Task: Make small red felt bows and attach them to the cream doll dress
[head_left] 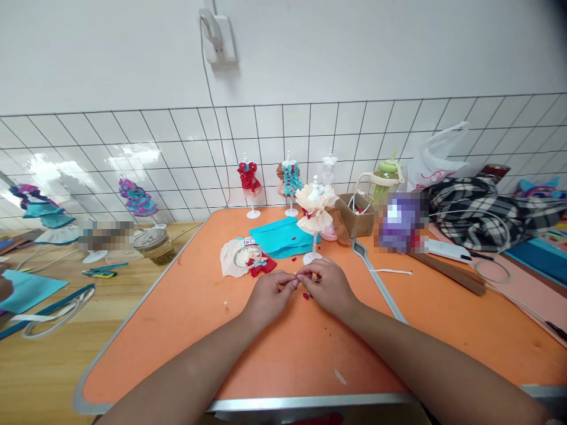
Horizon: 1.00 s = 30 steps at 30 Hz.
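Note:
My left hand [272,294] and my right hand [328,288] meet fingertip to fingertip low over the orange table. Both are closed in a pinch; whatever is between the fingers is too small to make out. Small red scraps [306,296] lie just beneath my right hand. Directly behind the hands stands a white mini dress form [315,221] wearing a cream ruffled paper dress. To the left, a clear roll of tape [247,257] rests on cream paper [228,258] and red pieces [263,268]. Turquoise sheets [283,237] lie behind these.
Along the wall stand forms with a red dress [250,177] and a turquoise dress [291,179]. A cardboard box [359,221], green bottle [386,177], grey scissors-like handle [359,248] and plaid cloth [469,206] are at right. Another person's hand [5,289] shows at far left.

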Motion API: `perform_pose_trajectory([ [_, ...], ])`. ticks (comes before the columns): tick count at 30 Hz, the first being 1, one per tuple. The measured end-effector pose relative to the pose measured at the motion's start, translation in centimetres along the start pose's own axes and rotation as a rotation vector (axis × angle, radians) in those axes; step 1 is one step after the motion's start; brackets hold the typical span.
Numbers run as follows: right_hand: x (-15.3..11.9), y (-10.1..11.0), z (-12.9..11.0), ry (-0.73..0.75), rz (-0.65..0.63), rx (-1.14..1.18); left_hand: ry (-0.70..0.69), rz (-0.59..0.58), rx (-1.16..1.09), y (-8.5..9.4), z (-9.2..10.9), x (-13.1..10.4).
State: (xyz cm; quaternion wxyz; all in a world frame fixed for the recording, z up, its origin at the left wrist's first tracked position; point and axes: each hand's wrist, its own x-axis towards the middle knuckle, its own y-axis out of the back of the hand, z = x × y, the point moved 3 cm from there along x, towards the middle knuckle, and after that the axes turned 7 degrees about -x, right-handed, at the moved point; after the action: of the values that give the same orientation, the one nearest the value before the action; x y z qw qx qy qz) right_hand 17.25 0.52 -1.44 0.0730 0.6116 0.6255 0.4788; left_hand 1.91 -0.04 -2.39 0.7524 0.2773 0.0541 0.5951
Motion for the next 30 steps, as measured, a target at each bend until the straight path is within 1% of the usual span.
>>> perform_pose_trajectory([
  [4, 0.0, -0.4, 0.5, -0.058, -0.035, 0.1, -0.033, -0.006, 0.024, 0.1, 0.1, -0.1],
  [7, 0.0, -0.7, 1.1, -0.173, -0.126, 0.247, -0.041, -0.004, 0.037, 0.1, -0.1, -0.1],
  [10, -0.1, -1.0, 1.3, -0.257, -0.213, 0.421, -0.007, 0.009, 0.017, 0.2, -0.4, -0.1],
  [12, -0.2, -1.0, 1.2, -0.271, -0.229, 0.479, 0.018, 0.022, 0.009, 0.3, -0.4, 0.0],
  [14, -0.3, -1.1, 1.0, -0.279, -0.233, 0.49, 0.035, 0.034, 0.004, 0.4, -0.5, 0.0],
  [17, -0.4, -1.1, 0.6, -0.229, -0.221, 0.413, 0.059, 0.044, -0.044, 0.6, -0.5, 0.1],
  [22, -0.6, -1.1, 0.0, -0.032, -0.152, 0.134, 0.099, 0.068, -0.165, 0.8, -0.6, 0.3],
  [26, -0.7, -1.1, -0.5, 0.145, -0.15, -0.112, 0.14, 0.065, -0.217, 0.4, -1.1, 0.8],
  [30, -0.8, -1.0, -0.6, 0.203, -0.158, -0.295, 0.145, 0.06, -0.256, -0.1, -2.0, 1.2],
])
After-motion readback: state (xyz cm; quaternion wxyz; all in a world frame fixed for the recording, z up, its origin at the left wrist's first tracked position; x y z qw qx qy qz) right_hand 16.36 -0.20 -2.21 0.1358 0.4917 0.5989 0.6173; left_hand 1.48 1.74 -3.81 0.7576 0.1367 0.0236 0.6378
